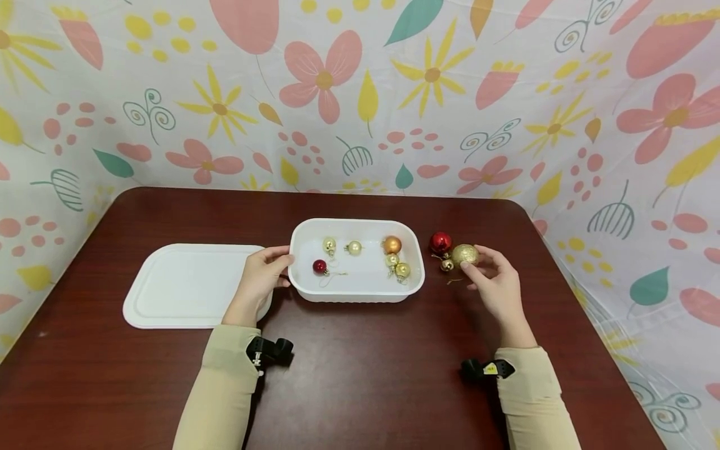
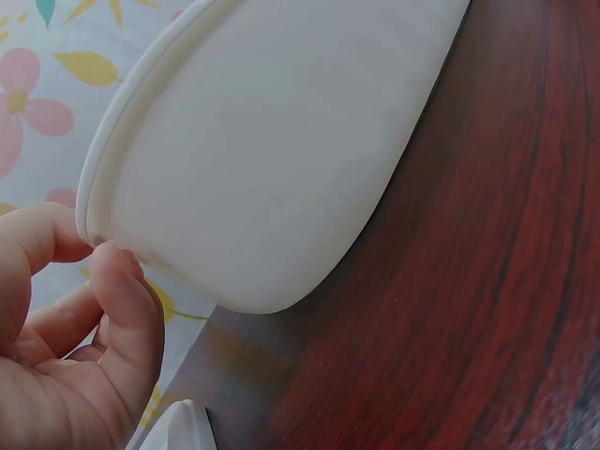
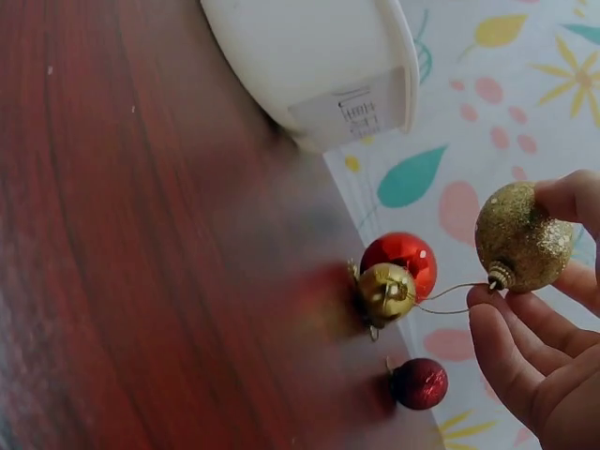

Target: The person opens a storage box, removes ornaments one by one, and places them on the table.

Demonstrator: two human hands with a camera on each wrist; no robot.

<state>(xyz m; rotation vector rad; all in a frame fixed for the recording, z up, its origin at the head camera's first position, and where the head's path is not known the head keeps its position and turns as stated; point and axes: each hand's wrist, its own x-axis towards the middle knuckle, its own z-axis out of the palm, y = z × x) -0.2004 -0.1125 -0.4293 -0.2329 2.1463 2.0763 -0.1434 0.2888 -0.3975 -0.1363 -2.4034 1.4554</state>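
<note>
My left hand [image 1: 260, 280] pinches the left rim of a white plastic box [image 1: 360, 278], thumb and fingers at its edge. Inside the box lie several small gold baubles [image 1: 354, 248], an orange-gold bauble [image 1: 392, 244] and a small dark red bauble [image 1: 320, 267]. To the right of the box, my right hand [image 1: 497, 284] holds a glittery gold bauble [image 1: 465, 255] between thumb and fingers. Its thin string loop shows in the right wrist view. Close by on the table are a shiny red bauble [image 1: 440, 242], a small gold bauble [image 3: 386, 292] and a dark red bauble [image 3: 419, 383].
A white lid [image 1: 188, 284] lies flat on the dark wooden table [image 1: 371, 369], left of the box and partly under my left hand. Floral cloth [image 1: 394, 100] hangs behind the table. A printed label [image 3: 352, 111] is on the box's right end.
</note>
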